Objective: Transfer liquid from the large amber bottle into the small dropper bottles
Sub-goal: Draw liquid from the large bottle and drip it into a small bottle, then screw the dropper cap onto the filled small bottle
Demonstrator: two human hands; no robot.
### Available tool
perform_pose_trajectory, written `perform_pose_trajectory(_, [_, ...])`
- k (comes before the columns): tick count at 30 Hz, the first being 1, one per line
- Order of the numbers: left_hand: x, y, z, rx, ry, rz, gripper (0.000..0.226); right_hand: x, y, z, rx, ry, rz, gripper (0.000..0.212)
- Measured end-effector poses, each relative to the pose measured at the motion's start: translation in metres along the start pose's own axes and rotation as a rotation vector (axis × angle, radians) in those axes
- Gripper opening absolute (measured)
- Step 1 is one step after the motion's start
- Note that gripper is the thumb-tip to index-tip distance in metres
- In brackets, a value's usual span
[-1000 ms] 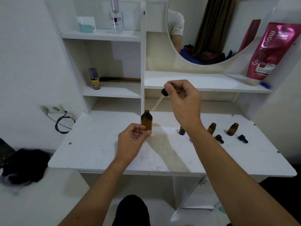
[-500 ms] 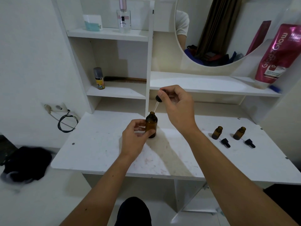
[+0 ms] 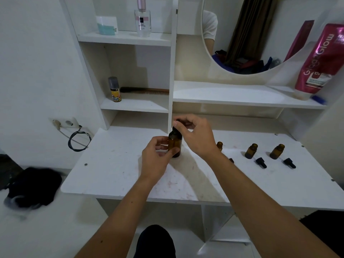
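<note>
The large amber bottle (image 3: 175,144) stands upright on the white table (image 3: 115,164), just left of centre. My left hand (image 3: 156,159) grips its body from the front left. My right hand (image 3: 195,135) pinches the black bulb of a dropper (image 3: 176,124) directly over the bottle's neck; the glass tube is down inside the bottle and hidden. To the right stand three small amber dropper bottles without caps: one (image 3: 219,145) partly behind my right wrist, a second (image 3: 251,151), a third (image 3: 277,151). Black dropper caps (image 3: 261,162) (image 3: 289,163) lie in front of them.
Shelves rise behind the table, holding a small can (image 3: 115,89), a comb (image 3: 147,90), a perfume bottle (image 3: 142,19) and a pink refill pouch (image 3: 320,60). A wall socket with a looped cable (image 3: 78,140) is at the left. A dark cloth (image 3: 31,185) lies on the floor.
My right hand has lowered the dropper from above the table down into the neck of the large amber bottle. My left hand has closed around the bottle.
</note>
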State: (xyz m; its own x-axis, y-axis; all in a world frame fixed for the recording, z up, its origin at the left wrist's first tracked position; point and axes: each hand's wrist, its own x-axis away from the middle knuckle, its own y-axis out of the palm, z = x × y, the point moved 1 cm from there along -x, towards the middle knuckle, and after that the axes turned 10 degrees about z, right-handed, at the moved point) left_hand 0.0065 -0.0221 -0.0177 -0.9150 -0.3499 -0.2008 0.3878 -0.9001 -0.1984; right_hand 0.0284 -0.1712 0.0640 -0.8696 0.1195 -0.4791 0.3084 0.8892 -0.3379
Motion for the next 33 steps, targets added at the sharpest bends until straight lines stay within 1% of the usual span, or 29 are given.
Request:
perform_pose_trajectory(7, [0.001,0.001,-0.002,-0.021,0.001,0.004,0.045,0.004,-0.004,0.002,0.0,0.03,0.01,0.026])
perform_pose_trajectory(13, [0.007,-0.001,-0.003,-0.024,0.018,0.0,0.05,0.012,-0.023,0.005,-0.023,0.045,0.072,0.024])
perform_pose_trajectory(18, [0.021,-0.002,0.0,-0.053,0.017,0.037,0.052,0.027,-0.054,0.017,0.0,0.052,0.162,0.02])
perform_pose_trajectory(20, [0.029,-0.003,0.0,-0.031,0.038,0.053,0.05,0.035,-0.068,0.026,0.005,0.068,0.197,0.019])
perform_pose_trajectory(22, [0.036,-0.003,0.0,-0.014,0.059,0.061,0.042,0.042,-0.082,0.035,0.009,0.096,0.224,0.017])
perform_pose_trajectory(26, [0.049,0.008,0.005,-0.029,0.126,-0.042,0.023,0.059,-0.106,0.056,0.062,0.143,0.257,0.016])
perform_pose_trajectory(30, [0.057,0.029,0.012,-0.023,0.146,-0.153,0.022,0.077,-0.12,0.074,0.202,0.136,0.284,0.022])
perform_pose_trajectory(33, [0.056,0.049,0.017,-0.011,0.136,-0.19,0.024,0.087,-0.121,0.086,0.31,0.17,0.252,0.03])
